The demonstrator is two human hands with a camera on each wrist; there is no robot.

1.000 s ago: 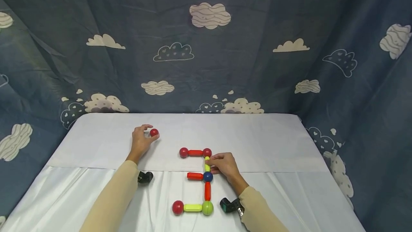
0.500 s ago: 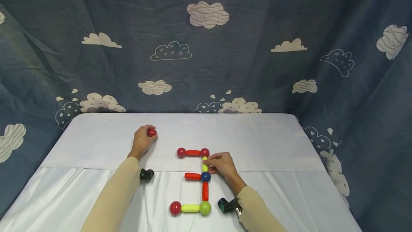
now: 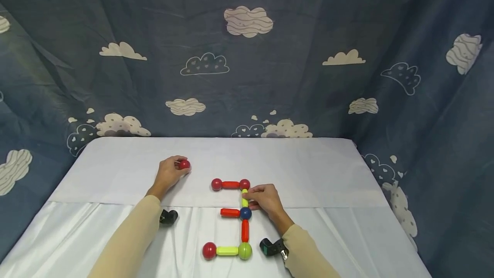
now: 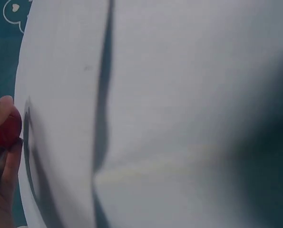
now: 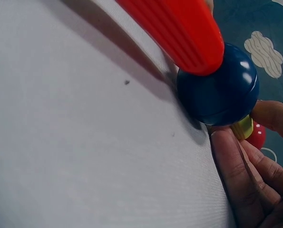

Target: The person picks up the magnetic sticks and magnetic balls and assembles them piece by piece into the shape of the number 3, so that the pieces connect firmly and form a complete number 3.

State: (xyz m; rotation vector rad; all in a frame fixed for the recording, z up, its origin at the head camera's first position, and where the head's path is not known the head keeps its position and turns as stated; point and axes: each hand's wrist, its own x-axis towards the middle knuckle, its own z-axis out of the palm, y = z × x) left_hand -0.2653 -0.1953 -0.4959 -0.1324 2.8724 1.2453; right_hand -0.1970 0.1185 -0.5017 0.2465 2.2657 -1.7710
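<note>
My left hand (image 3: 167, 176) grips a red ball (image 3: 185, 164) between thumb and fingers, left of a built figure. In the left wrist view that ball (image 4: 6, 129) shows at the left edge, partly covered by fingers. With my right hand (image 3: 269, 201) I pinch a yellow-green rod (image 3: 245, 203), which joins a red ball (image 3: 245, 184) to a blue ball (image 3: 245, 213). Up close in the right wrist view, my fingers lie right beside the blue ball (image 5: 219, 85), and a red rod (image 5: 179, 31) runs into it.
A red rod (image 3: 230, 185) leads to another red ball (image 3: 217, 184). From the blue ball, one red rod (image 3: 230, 213) points left with a free end. Another red rod (image 3: 245, 231) runs down to a green ball (image 3: 245, 251), then a yellow-green rod (image 3: 227, 251) and red ball (image 3: 209, 251).
My left fingers have closed in around the red ball and moved it slightly toward me and to the right. My right hand stays on the yellow-green rod.
</note>
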